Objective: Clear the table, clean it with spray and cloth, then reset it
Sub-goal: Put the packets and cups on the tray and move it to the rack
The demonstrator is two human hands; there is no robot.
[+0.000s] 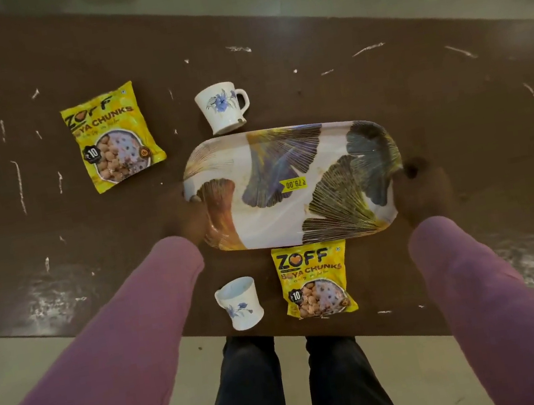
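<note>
Both hands gripped the tray (289, 178) mid-tabletop (414, 83), its long axis spanning between them: left hand (187, 214) closed on 1 short end, right hand (421, 186) on the other.

One head view only, wide-angle, from my head looking steeply down and forward at the tabletop (417, 103), close. My sleeves and legs fill the bottom; floor shows beyond the far edge.
</note>
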